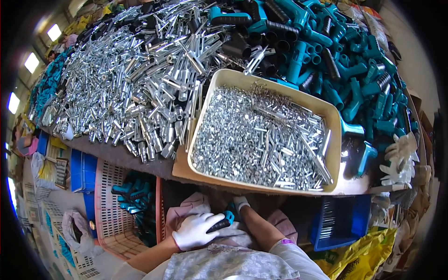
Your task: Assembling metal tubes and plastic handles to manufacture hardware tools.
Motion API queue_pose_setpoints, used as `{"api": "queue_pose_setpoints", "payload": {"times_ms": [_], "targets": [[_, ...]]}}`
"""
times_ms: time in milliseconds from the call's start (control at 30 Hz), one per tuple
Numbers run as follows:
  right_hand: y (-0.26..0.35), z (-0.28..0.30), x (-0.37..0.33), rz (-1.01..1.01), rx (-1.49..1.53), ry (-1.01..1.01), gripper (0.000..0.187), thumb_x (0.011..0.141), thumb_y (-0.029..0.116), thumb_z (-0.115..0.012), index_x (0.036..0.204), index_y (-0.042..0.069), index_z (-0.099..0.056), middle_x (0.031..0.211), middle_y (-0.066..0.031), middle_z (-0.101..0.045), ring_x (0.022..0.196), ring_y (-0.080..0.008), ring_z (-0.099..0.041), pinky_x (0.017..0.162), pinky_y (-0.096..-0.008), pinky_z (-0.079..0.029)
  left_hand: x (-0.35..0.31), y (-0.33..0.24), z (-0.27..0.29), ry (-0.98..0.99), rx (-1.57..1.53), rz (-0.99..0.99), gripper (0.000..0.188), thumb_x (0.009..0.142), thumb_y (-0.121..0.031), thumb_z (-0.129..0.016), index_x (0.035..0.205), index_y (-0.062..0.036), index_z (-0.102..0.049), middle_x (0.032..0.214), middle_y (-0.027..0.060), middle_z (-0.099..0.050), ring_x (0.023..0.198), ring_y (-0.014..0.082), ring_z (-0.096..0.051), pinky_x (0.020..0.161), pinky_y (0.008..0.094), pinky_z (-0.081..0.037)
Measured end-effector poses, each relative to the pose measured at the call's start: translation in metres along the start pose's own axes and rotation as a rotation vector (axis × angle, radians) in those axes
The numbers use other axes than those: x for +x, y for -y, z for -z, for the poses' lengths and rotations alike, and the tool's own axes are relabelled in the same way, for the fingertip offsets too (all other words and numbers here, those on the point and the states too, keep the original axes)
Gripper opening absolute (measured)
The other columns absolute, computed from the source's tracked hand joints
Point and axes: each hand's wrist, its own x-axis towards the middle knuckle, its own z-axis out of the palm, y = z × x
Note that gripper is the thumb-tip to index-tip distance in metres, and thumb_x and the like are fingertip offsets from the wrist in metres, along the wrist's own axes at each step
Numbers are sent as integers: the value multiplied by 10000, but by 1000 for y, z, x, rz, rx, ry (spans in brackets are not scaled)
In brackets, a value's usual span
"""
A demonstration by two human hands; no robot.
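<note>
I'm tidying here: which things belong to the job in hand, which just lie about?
Likely the job:
teal and black plastic handle, in the left hand
cream tray of silver metal parts

Likely lying about:
crumpled yellow plastic bag
white fabric gloves

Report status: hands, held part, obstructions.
Left white-gloved hand closed on teal-and-black, handle-shaped plastic part. Right white-gloved hand beside it, grip unclear. Possible obstruction: edge of dark-topped worktable, just ahead.
</note>
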Motion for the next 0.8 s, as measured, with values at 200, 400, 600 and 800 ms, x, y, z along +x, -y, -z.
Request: {"api": "queue_pose_setpoints", "payload": {"times_ms": [200, 400, 600, 800], "targets": [[-39, -31, 27, -43, 149, -244, 433, 755, 419, -697, 1060, 115, -737, 1151, -178, -679, 1083, -345, -633, 945, -422, -494, 30, 8, -19, -37, -26, -1, 480, 849, -350, -716, 1264, -132, -615, 1039, 154, -682, 957, 374, -659, 830, 458, -543], [-24, -18, 12, -31, 339, -294, 439, 790, 407, -664, 1112, 112, -704, 1200, -179, -646, 1130, -343, -598, 977, -418, -468, 40, 3, -27, -78, -108, 78, 480, 839, -327, -732, 1255, -119, -616, 1021, 152, -687, 901, 361, -674, 788, 442, -554], [-4, 29, -32, -49, 579, -324, 500, 922, 407, -535, 1317, 104, -586, 1391, -182, -533, 1309, -333, -479, 1095, -404, -384, 73, 0, -79, -61, -5, 241, 514, 853, -347, -659, 1284, -110, -511, 1010, 203, -688, 817, 414, -680, 705, 500, -547], [46, 83, -117, 261, 858, -533, 390, 913, 252, -700, 1208, 1, -657, 1233, -165, -672, 1171, -289, -618, 1003, -364, -453, 76, 4, -71, 76, -13, 333, 515, 817, -354, -656, 1229, -68, -540, 855, 211, -698, 745, 414, -680, 676, 520, -543]]}}
